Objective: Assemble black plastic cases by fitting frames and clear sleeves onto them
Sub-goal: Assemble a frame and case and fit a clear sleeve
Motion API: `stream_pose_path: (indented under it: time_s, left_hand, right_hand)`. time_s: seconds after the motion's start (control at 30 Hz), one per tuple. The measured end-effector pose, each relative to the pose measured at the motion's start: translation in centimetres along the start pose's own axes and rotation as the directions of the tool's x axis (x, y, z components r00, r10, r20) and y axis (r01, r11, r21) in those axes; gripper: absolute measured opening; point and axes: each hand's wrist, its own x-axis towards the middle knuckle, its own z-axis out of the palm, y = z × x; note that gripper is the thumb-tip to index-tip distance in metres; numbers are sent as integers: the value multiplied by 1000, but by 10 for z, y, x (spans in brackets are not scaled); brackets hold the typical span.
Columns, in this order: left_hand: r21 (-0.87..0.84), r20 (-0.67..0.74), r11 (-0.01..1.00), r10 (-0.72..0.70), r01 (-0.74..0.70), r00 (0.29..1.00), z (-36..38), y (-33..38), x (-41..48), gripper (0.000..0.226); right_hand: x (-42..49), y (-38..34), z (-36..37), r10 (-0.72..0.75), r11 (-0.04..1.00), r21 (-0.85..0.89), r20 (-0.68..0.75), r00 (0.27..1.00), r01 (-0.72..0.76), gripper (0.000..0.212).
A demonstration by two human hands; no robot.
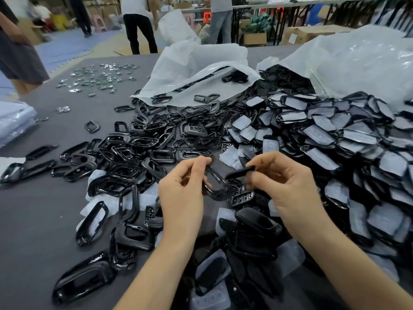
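Note:
My left hand (182,193) pinches a glossy black frame (214,183) between thumb and fingers, held just above the grey table (44,220). My right hand (288,186) grips a second black plastic piece (240,172), whose end meets the frame between the two hands. Below the hands lies a black perforated case part (242,196). Loose black frames (138,142) lie spread to the left and centre. Cases with clear sleeves (348,148) are heaped to the right.
White plastic bags (196,63) spill more black parts at the back, and a large clear bag (362,61) sits back right. Small shiny metal pieces (96,79) are scattered far left. People stand beyond the table (138,25). A stack of clear sheets (13,121) lies at the left edge.

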Motion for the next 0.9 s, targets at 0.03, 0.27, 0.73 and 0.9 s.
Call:
stream_pose_path:
  time_s: [0.03, 0.27, 0.73, 0.9]
  left_hand:
    - [8, 14, 1000, -14, 14, 1000, 0, 0, 0, 20]
    - [-63, 51, 991, -116, 120, 992, 3, 1, -1, 11]
    - [-251, 160, 953, -130, 168, 978, 3, 2, 0, 27]
    - [-246, 155, 956, -125, 161, 980, 2, 0, 1, 25]
  right_hand:
    - [-1, -1, 0, -58, 998, -22, -34, 998, 57, 28]
    - [-10, -4, 4, -737, 606, -514, -74, 672, 607, 11]
    - [-11, -7, 6, -780, 575, -547, -143, 609, 608, 12]
    - [-13, -7, 6, -762, 609, -486, -141, 632, 627, 7]
